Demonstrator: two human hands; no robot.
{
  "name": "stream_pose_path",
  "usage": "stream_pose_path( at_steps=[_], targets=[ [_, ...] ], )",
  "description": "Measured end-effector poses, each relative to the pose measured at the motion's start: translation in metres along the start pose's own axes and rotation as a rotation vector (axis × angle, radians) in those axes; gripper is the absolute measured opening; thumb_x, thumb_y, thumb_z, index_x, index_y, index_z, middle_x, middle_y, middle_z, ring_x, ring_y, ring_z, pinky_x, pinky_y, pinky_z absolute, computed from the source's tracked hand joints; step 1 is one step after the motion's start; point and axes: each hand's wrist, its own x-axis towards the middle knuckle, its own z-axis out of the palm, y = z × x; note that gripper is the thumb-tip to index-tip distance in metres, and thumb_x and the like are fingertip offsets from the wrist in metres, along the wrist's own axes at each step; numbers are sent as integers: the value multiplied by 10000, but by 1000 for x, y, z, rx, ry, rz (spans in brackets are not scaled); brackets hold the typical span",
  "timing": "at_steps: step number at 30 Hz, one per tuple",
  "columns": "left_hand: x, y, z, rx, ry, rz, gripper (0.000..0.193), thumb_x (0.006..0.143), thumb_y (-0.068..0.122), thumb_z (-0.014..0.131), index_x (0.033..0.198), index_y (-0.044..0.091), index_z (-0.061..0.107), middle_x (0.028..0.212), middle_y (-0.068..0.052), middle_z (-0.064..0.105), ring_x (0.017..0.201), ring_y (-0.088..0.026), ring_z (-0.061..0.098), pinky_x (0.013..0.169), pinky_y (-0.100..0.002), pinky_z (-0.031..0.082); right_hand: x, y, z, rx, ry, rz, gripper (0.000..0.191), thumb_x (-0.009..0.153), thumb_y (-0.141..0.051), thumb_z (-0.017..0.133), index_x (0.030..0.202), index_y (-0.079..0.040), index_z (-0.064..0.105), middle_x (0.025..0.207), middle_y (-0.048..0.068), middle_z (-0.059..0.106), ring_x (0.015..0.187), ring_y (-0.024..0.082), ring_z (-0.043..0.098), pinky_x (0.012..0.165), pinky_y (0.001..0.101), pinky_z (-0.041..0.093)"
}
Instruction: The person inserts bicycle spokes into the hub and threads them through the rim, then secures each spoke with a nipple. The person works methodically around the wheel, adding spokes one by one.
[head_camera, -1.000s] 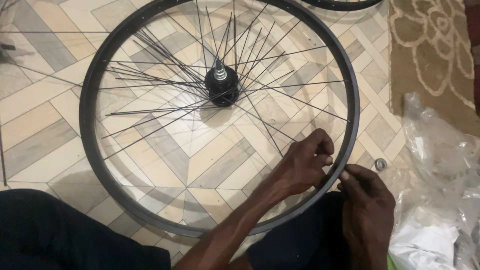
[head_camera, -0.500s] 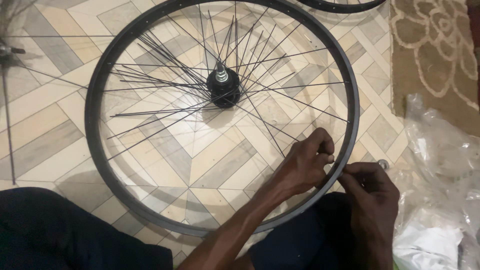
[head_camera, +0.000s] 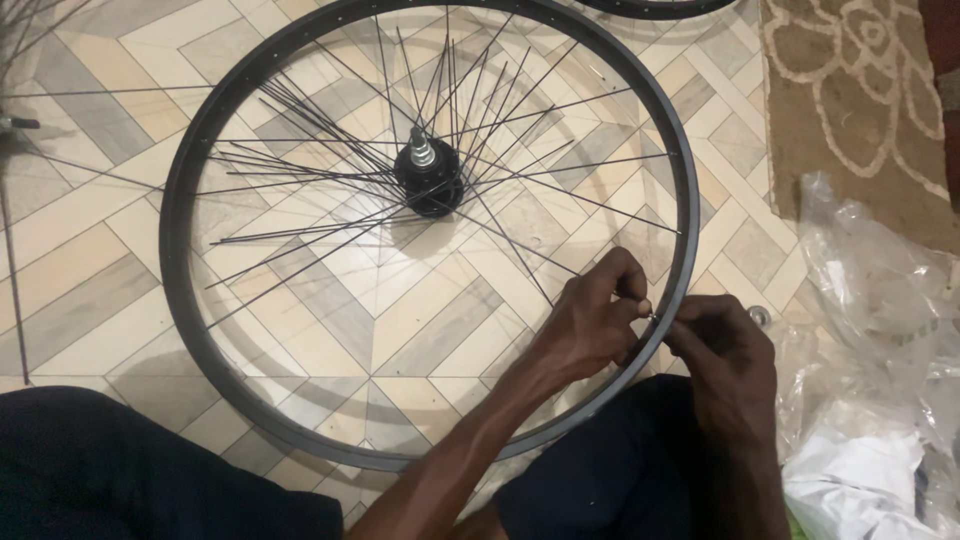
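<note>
The wheel rim (head_camera: 190, 330) lies flat on the tiled floor (head_camera: 90, 250) against the knees, so both hands meet at its near edge: left hand (head_camera: 590, 325) pinched on a spoke (head_camera: 510, 245) end, right hand (head_camera: 725, 360) fingers closed on something tiny at the rim, too small to tell what.

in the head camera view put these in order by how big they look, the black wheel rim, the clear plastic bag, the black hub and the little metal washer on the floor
1. Black round metal wheel rim, largest.
2. Crumpled clear plastic bag; partly cut off by the frame edge, so its full size is unsure.
3. Black hub with its silver axle.
4. Small round metal washer on the tiled floor, smallest.
</note>
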Motion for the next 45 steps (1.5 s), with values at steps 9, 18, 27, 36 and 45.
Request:
stream_pose_path(
  at_steps=[9, 18, 27, 36, 45],
  targets=[
    [-5, 12, -5, -18, -23, 41, 140, 960, 8, 586, 933, 40, 453, 789, -73, 560, 570, -161, 649, 433, -336, 518, 8, 9, -6, 15, -51, 93, 135, 948, -4, 718, 1067, 58, 712, 970, 113, 694, 838, 140, 592, 736, 275, 465],
    [-6, 15, -4, 40, -8, -9, 138, 961, 28, 593, 924, 49, 462, 787, -83, 571, 559, -175, 669, 432, -342, 550, 6, 10, -1, 98, -84, 65, 94, 914, 63, 668, 1004, 34, 676, 1072, 117, 742, 996, 179, 697, 888, 320, 561],
    [0, 8, -11, -11, -41, 14, 146, 943, -2, 598, 959, 29, 457, 849, -130, 619, 581, -198, 695, 418, -338, 563, 12, 16, -3, 77, -42, 70, 132, 944, 27, 702, 1074, 37, 683, 989, 109, 712, 854, 154, 605, 757, 293, 482],
    [9, 2, -17, 193, -114, 143, 252, 946, 92, 599, 1154, 6, 485, 907, -156, 653, 673, -215, 709, 549, -346, 585, 8, 32, 5, 86, 8, -11, 220, 936, 14, 688, 1153, 45, 670, 1017, 90, 713, 885, 135, 629, 765, 262, 485],
    [22, -3, -11, 396, -158, 101, 486, 966, 197, 453, 1380, -53, 413, 705, -162, 683, 646, -293, 721, 646, -435, 591, 8, 44, 11, -56, 53, -147, 164, 968, 63, 658, 1130, 69, 677, 1031, 98, 686, 860, 129, 610, 732, 239, 463]
  ],
)
